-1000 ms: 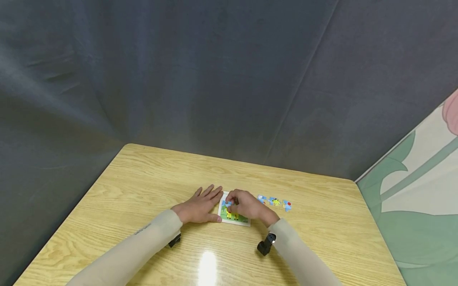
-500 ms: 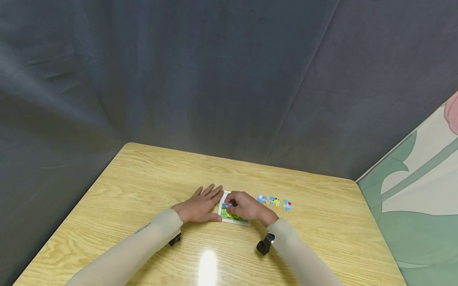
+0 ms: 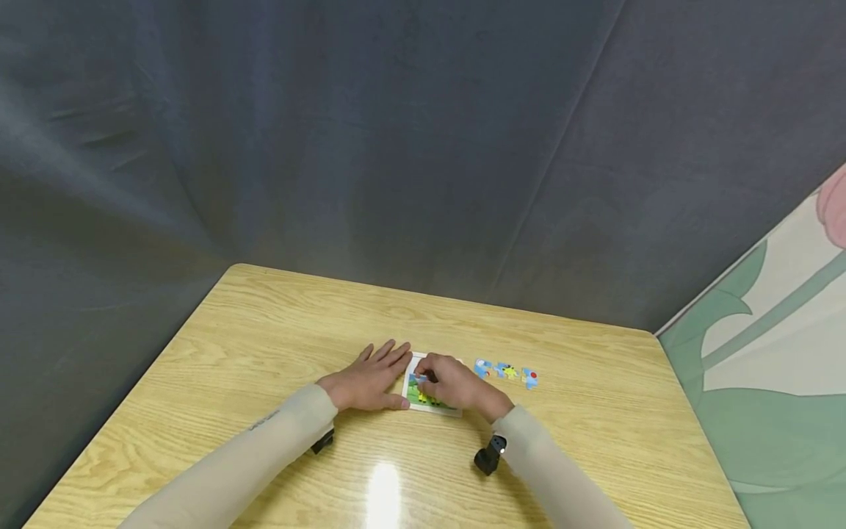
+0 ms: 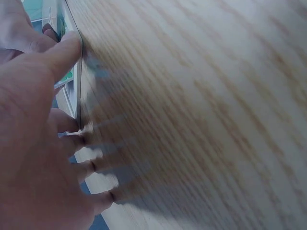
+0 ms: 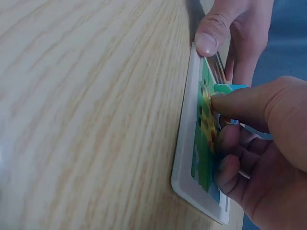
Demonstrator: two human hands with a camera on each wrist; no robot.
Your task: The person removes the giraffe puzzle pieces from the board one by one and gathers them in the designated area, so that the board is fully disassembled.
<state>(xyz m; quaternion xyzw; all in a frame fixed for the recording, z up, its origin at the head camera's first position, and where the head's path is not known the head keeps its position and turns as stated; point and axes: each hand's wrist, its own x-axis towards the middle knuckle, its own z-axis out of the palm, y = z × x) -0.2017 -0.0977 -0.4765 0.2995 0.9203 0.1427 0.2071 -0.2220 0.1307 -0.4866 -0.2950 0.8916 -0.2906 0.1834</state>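
A small white-framed puzzle tray (image 3: 423,400) with a green and yellow picture lies on the wooden table (image 3: 264,330). My left hand (image 3: 370,378) lies flat on the table beside it. Its thumb (image 5: 208,38) touches the tray's left edge (image 4: 79,76). My right hand (image 3: 452,382) hovers low over the tray (image 5: 184,158) with its fingers curled. Between thumb (image 5: 242,103) and fingers it pinches a blue puzzle piece (image 5: 230,88), held down on the picture. My right hand hides much of the tray.
Three loose blue puzzle pieces (image 3: 507,371) lie in a row on the table just right of the tray. A dark grey curtain (image 3: 396,147) hangs behind the table. A green and white patterned surface (image 3: 773,353) is at the right.
My right hand has sunk a little onto the tray with the blue piece. My left hand has stayed where it was.
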